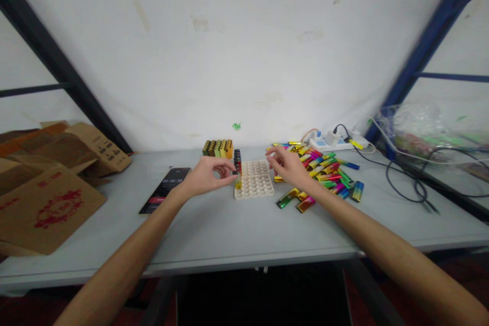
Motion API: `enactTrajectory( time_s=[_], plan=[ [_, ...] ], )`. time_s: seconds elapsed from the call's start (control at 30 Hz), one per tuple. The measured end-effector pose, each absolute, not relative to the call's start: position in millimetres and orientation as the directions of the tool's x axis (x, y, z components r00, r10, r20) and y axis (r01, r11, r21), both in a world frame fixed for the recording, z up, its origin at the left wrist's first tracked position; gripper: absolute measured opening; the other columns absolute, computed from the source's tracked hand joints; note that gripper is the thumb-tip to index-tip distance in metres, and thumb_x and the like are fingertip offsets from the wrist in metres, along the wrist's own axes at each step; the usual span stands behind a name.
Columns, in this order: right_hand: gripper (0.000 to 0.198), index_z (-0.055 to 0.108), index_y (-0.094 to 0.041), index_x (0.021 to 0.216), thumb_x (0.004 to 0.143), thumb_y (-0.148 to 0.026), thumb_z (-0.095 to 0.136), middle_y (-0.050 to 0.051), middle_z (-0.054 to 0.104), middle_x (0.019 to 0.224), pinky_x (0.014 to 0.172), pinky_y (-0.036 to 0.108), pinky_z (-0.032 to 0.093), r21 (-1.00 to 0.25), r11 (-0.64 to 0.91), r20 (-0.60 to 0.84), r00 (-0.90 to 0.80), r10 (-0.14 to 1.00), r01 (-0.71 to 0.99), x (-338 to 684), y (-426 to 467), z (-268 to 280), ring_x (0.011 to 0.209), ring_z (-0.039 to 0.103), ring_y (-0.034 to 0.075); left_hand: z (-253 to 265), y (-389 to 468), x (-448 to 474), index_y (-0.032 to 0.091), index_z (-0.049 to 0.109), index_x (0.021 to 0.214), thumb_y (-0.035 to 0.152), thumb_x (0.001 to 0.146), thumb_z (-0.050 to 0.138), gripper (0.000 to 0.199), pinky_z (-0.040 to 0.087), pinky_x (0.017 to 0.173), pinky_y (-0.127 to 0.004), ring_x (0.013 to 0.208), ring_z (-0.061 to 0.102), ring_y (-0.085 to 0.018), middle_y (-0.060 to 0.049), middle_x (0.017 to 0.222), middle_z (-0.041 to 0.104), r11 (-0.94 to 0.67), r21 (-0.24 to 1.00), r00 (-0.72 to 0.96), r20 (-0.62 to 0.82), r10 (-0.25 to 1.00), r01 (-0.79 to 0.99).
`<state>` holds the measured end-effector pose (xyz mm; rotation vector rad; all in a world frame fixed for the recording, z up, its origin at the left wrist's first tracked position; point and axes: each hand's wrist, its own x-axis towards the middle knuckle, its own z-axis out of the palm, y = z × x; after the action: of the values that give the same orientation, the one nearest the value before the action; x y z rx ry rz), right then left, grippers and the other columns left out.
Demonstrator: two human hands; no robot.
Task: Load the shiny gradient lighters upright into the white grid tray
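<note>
My left hand [212,175] is at the near left of a white tray [254,193] with rows of round holes. Its thumb and index finger are pinched at the top of a small shiny yellow lighter [238,184] standing in the tray's left column. Behind it, a row of dark-topped lighters [237,155] stands upright along the same edge. Over the tray's right side, my right hand [287,164] has its fingers curved and apart, with nothing visible between them. Close by on the right lies a loose pile of shiny multicoloured lighters [324,168], partly hidden by that hand and forearm.
A block of upright gold and green lighters [217,148] stands behind my left hand. A phone [164,191] showing a timer lies to the left, near cardboard boxes [49,209]. At the back right are a power strip [332,140], black cables [414,188] and clear plastic bags [424,127].
</note>
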<state>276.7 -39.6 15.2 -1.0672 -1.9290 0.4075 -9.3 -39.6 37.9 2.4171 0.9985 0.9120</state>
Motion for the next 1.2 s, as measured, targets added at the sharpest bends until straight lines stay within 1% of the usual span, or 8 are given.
enactTrajectory(
  time_s=[0.2, 0.33, 0.47, 0.63, 0.73, 0.83, 1.0, 1.2],
  plan=[
    [0.019, 0.061, -0.020, 0.111, 0.099, -0.030, 0.051, -0.001, 0.066, 0.070, 0.066, 0.026, 0.041, -0.543, 0.558, 0.543, -0.245, 0.803, 0.627, 288, -30, 15, 0.063, 0.060, 0.017, 35, -38, -9, 0.017, 0.074, 0.093, 0.042, 0.084, 0.073, 0.027, 0.054, 0.061, -0.023, 0.060, 0.060, -0.012, -0.002, 0.070, 0.069, -0.694, 0.525, 0.554, 0.426, 0.715, 0.493],
    [0.010, 0.066, -0.019, 0.095, 0.093, -0.022, 0.057, 0.007, 0.070, 0.086, 0.076, 0.031, 0.045, -0.419, 0.538, 0.523, -0.290, 0.802, 0.732, 305, -13, 12, 0.076, 0.062, 0.020, 35, -39, -10, 0.018, 0.074, 0.098, 0.041, 0.086, 0.072, 0.026, 0.055, 0.064, -0.022, 0.060, 0.060, -0.011, 0.000, 0.068, 0.067, -0.697, 0.519, 0.532, 0.453, 0.715, 0.495],
    [0.006, 0.070, -0.018, 0.084, 0.086, -0.023, 0.067, 0.010, 0.071, 0.091, 0.082, 0.035, 0.047, -0.362, 0.558, 0.343, -0.450, 0.825, 0.747, 326, -7, 14, 0.085, 0.063, 0.023, 36, -40, -9, 0.017, 0.074, 0.094, 0.040, 0.090, 0.068, 0.024, 0.055, 0.066, -0.022, 0.064, 0.062, -0.011, -0.001, 0.073, 0.070, -0.689, 0.519, 0.478, 0.496, 0.725, 0.506],
    [0.029, 0.077, -0.022, 0.084, 0.071, -0.046, 0.084, 0.008, 0.071, 0.091, 0.075, 0.033, 0.047, -0.430, 0.540, 0.088, -0.562, 0.823, 0.724, 346, -12, 22, 0.084, 0.062, 0.025, 36, -41, -7, 0.016, 0.073, 0.091, 0.040, 0.090, 0.067, 0.025, 0.056, 0.066, -0.022, 0.066, 0.065, -0.013, -0.003, 0.077, 0.072, -0.681, 0.535, 0.397, 0.557, 0.730, 0.501],
    [0.025, 0.077, -0.023, 0.078, 0.066, -0.043, 0.087, 0.007, 0.069, 0.089, 0.073, 0.033, 0.046, -0.420, 0.540, 0.001, -0.595, 0.804, 0.729, 349, -14, 24, 0.083, 0.062, 0.025, 36, -41, -6, 0.015, 0.073, 0.090, 0.041, 0.090, 0.067, 0.026, 0.055, 0.064, -0.021, 0.065, 0.065, -0.013, -0.003, 0.075, 0.071, -0.679, 0.542, 0.381, 0.567, 0.730, 0.496],
    [0.018, 0.075, -0.022, 0.076, 0.072, -0.037, 0.084, 0.007, 0.070, 0.086, 0.071, 0.032, 0.045, -0.438, 0.541, 0.048, -0.583, 0.811, 0.718, 346, -17, 26, 0.079, 0.062, 0.023, 36, -41, -6, 0.015, 0.073, 0.089, 0.041, 0.090, 0.067, 0.027, 0.054, 0.063, -0.021, 0.063, 0.064, -0.012, -0.003, 0.073, 0.071, -0.674, 0.543, 0.368, 0.571, 0.734, 0.501],
    [0.021, 0.069, -0.020, 0.099, 0.090, -0.039, 0.068, 0.006, 0.073, 0.085, 0.065, 0.029, 0.042, -0.483, 0.513, 0.157, -0.507, 0.848, 0.709, 334, -25, 40, 0.074, 0.064, 0.021, 32, -38, -6, 0.016, 0.072, 0.094, 0.046, 0.095, 0.060, 0.032, 0.052, 0.061, -0.020, 0.065, 0.064, -0.012, -0.002, 0.075, 0.070, -0.622, 0.588, 0.263, 0.582, 0.769, 0.517],
    [0.028, 0.071, -0.017, 0.098, 0.091, -0.044, 0.065, 0.004, 0.068, 0.082, 0.068, 0.029, 0.042, -0.537, 0.566, 0.346, -0.449, 0.824, 0.625, 323, -22, 41, 0.073, 0.059, 0.018, 31, -38, -2, 0.016, 0.069, 0.091, 0.045, 0.098, 0.051, 0.035, 0.049, 0.059, -0.019, 0.066, 0.063, -0.012, -0.002, 0.077, 0.069, -0.570, 0.627, 0.183, 0.572, 0.800, 0.531]
  ],
)
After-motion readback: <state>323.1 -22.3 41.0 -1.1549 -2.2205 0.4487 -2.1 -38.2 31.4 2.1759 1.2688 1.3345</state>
